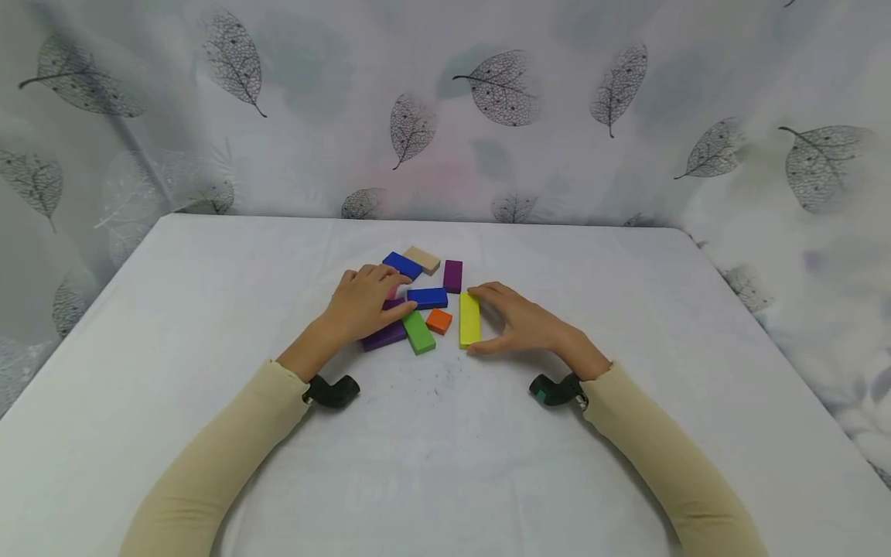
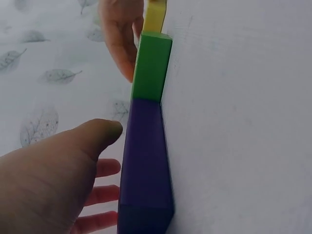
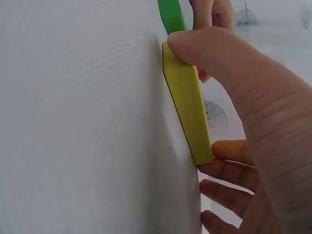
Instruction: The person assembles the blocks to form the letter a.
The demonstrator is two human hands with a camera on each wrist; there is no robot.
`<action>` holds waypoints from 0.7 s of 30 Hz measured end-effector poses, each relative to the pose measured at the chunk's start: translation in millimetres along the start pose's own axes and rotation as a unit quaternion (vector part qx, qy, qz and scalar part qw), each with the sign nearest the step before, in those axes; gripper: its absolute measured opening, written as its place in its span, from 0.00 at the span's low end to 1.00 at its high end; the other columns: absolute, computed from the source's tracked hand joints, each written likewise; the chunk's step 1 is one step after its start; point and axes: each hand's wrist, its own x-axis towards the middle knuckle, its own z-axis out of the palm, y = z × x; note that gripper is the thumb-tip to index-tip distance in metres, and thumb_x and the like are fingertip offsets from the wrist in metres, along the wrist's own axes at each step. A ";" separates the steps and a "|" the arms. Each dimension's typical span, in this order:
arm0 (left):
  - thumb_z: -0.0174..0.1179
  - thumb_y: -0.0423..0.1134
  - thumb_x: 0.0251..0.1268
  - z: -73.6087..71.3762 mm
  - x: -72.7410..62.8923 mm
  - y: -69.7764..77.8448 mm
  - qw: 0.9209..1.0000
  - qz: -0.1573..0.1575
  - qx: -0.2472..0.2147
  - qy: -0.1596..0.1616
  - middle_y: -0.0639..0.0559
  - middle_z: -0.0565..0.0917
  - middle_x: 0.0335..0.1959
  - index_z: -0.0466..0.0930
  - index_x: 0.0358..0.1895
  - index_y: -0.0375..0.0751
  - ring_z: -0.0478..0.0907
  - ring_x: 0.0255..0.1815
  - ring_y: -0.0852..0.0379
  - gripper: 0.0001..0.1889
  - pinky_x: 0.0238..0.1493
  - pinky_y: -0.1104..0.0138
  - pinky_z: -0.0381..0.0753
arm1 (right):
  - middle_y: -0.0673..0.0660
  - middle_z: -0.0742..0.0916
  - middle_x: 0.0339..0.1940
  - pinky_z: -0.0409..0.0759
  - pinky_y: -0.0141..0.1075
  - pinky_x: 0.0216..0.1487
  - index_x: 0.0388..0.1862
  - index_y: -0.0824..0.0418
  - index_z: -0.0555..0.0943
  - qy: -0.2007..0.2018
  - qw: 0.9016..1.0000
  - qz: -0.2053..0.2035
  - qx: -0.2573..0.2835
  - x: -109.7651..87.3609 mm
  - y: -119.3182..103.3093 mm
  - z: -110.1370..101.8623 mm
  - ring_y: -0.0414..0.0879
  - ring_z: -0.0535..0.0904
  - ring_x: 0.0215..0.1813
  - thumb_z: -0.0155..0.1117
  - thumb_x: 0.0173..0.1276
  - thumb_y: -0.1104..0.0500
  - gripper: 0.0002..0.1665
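On the white-covered table, the right hand point(image 1: 518, 321) holds a yellow block point(image 1: 469, 320) by its two ends. Its thumb lies on the near end, with fingertips at the far end, as the right wrist view shows. The left hand point(image 1: 362, 303) reaches over a long purple block point(image 1: 384, 336), fingers loosely spread and thumb apart from them; in the left wrist view nothing is pinched. Something pink point(image 1: 392, 293) shows partly under its fingers. Near the left thumb lie a green block point(image 1: 419, 333) and a blue block point(image 1: 428, 299). Between the hands sits an orange block point(image 1: 438, 321).
Behind the hands lie another blue block point(image 1: 402, 265), a beige block point(image 1: 422, 260) and a dark magenta block point(image 1: 452, 276). The white tabletop point(image 1: 445, 464) ends at a leaf-patterned curtain point(image 1: 313, 116). A black wrist camera point(image 1: 334, 392) sits on each wrist.
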 end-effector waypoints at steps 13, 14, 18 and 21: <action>0.57 0.56 0.67 1.3 -2.3 0.8 1.000 -0.002 -0.015 -0.003 0.41 0.73 0.62 0.79 0.59 0.46 0.65 0.68 0.39 0.24 0.63 0.42 0.65 | 0.58 0.69 0.71 0.61 0.52 0.72 0.74 0.60 0.63 0.012 1.000 -0.003 -0.003 1.4 4.3 0.6 0.53 0.64 0.72 0.75 0.52 0.38 0.57; 0.57 0.56 0.67 1.1 -2.4 1.1 1.000 -0.003 -0.016 -0.003 0.41 0.73 0.62 0.80 0.59 0.46 0.65 0.68 0.39 0.24 0.63 0.42 0.65 | 0.58 0.69 0.71 0.61 0.52 0.72 0.74 0.60 0.63 0.013 1.000 -0.003 -0.002 1.2 4.4 0.3 0.53 0.64 0.71 0.75 0.51 0.38 0.56; 0.57 0.55 0.67 1.0 -1.9 1.7 1.000 -0.002 -0.017 0.000 0.41 0.74 0.62 0.80 0.59 0.46 0.65 0.67 0.39 0.24 0.63 0.42 0.65 | 0.58 0.69 0.71 0.61 0.53 0.72 0.74 0.60 0.63 0.016 1.000 0.000 0.002 0.1 4.8 -1.4 0.54 0.64 0.71 0.75 0.51 0.38 0.56; 0.58 0.55 0.67 0.9 -1.3 2.0 1.000 -0.001 -0.019 0.000 0.42 0.74 0.61 0.80 0.58 0.46 0.66 0.67 0.39 0.23 0.63 0.43 0.65 | 0.58 0.68 0.72 0.61 0.54 0.72 0.74 0.59 0.63 0.018 1.000 0.004 0.004 0.1 6.2 -2.1 0.54 0.64 0.72 0.75 0.51 0.38 0.56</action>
